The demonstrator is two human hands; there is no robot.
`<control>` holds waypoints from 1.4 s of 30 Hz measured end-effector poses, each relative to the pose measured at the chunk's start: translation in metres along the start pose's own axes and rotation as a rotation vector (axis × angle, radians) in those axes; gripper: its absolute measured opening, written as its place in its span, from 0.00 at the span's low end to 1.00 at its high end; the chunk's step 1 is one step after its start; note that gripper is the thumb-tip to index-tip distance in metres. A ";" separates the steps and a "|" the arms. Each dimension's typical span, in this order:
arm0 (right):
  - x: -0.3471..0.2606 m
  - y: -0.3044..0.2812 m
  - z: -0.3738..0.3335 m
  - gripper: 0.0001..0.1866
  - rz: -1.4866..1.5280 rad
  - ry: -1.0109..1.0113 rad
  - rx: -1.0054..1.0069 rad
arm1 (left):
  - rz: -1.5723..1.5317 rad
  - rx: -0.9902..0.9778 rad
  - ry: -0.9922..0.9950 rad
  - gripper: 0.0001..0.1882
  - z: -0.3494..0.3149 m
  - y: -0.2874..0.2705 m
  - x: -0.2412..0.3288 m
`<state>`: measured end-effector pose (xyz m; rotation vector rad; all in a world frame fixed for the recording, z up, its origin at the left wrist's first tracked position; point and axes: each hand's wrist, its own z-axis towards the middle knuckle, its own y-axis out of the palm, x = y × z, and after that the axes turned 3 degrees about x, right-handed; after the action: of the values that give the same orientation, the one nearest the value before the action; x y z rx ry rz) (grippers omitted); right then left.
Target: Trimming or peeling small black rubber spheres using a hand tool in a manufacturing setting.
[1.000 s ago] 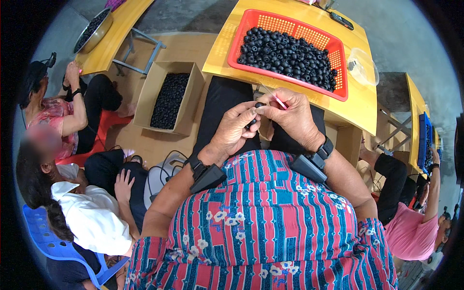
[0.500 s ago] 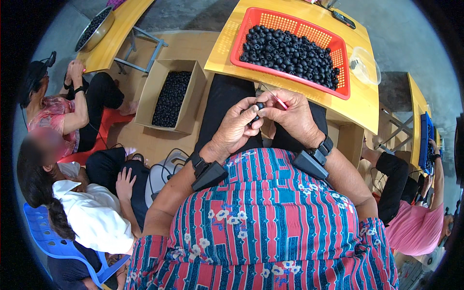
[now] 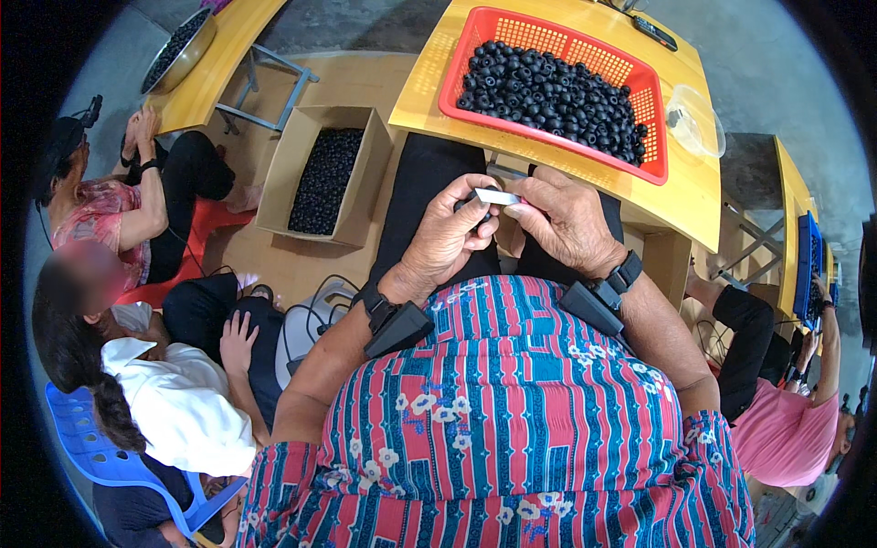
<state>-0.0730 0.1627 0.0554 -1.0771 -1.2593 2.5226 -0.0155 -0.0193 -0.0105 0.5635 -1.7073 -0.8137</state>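
Observation:
In front of my lap, my left hand pinches a small round black part, mostly hidden by the fingers. My right hand grips a small knife whose flat, shiny blade points left and lies over the black part. The fingers cover its handle, apart from a trace of pink. Beyond both hands, a red plastic basket on the yellow table holds a heap of black hollow parts of similar look.
A cardboard box of black parts stands on the floor to the left. A clear plastic container sits at the table's right edge. Two people sit at my left; another person works at my right by a blue tray.
The knife has turned, so its blade now shows broadside across the black part. My right hand has shifted slightly right and down.

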 end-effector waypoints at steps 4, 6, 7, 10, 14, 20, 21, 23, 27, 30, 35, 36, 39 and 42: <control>-0.005 -0.003 0.002 0.11 -0.047 0.075 -0.039 | -0.008 -0.015 -0.002 0.11 0.000 0.001 0.002; -0.004 -0.003 0.002 0.11 -0.048 0.071 -0.042 | -0.010 -0.016 -0.004 0.11 0.000 0.000 0.002; -0.004 -0.003 0.002 0.11 -0.050 0.067 -0.045 | -0.011 -0.023 -0.001 0.11 0.000 -0.001 0.002; -0.004 -0.003 0.004 0.11 -0.049 0.059 -0.052 | -0.005 -0.024 0.007 0.12 0.000 0.000 0.002; -0.003 -0.004 0.005 0.10 -0.051 0.063 -0.068 | 0.009 0.005 0.004 0.12 0.000 0.001 0.004; -0.001 -0.003 0.007 0.10 -0.068 0.047 -0.061 | 0.006 -0.004 0.017 0.12 0.003 -0.001 0.005; -0.001 -0.003 0.007 0.10 -0.058 0.053 -0.063 | 0.005 -0.004 0.016 0.12 0.003 -0.001 0.005; 0.000 -0.002 0.009 0.10 -0.048 0.061 -0.065 | 0.007 0.002 0.007 0.11 0.005 -0.001 0.006; 0.012 0.005 0.010 0.10 0.003 0.205 -0.027 | 0.009 -0.039 -0.003 0.09 0.007 -0.003 0.008; 0.017 0.006 0.012 0.11 0.201 0.329 0.010 | 0.030 0.015 -0.002 0.09 0.008 0.002 0.009; 0.010 0.011 0.017 0.13 0.542 0.393 0.073 | -0.046 -0.005 0.006 0.08 0.010 0.004 0.012; 0.005 0.013 0.014 0.14 0.503 0.352 0.063 | -0.044 -0.007 0.008 0.08 0.008 0.003 0.008; 0.001 0.018 0.003 0.16 0.465 0.281 0.067 | -0.019 0.033 -0.013 0.08 0.001 0.003 0.000; -0.005 0.015 0.005 0.16 0.383 0.215 0.071 | -0.017 0.010 0.005 0.09 0.001 0.002 -0.002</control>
<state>-0.0696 0.1478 0.0491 -1.6565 -0.9765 2.5878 -0.0158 -0.0164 -0.0108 0.5867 -1.7048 -0.8158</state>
